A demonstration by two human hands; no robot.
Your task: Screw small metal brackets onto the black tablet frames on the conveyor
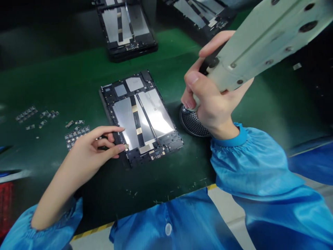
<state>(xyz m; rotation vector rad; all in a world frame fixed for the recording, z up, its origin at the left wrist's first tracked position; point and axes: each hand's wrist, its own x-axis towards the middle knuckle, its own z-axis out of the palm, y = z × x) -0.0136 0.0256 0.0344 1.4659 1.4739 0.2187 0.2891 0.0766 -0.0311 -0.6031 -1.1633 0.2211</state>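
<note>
Left hand [97,144] low, fingers pinched together, right hand [210,100] raised, fist closed, blue sleeves

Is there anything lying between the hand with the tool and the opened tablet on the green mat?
Nothing visible lies between them. The right hand holds the tool over a round mesh dish just right of the tablet; only bare mat separates them. The left hand touches the tablet's left edge.

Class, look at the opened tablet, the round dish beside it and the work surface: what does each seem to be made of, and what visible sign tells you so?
Opened tablet: a dark matte frame, probably plastic, around silvery sheets that glare like metal or foil.
Round dish: likely metal, a dark perforated mesh with a dull sheen.
Work surface: a green mat, probably rubber or vinyl, smooth with soft reflections.
</note>
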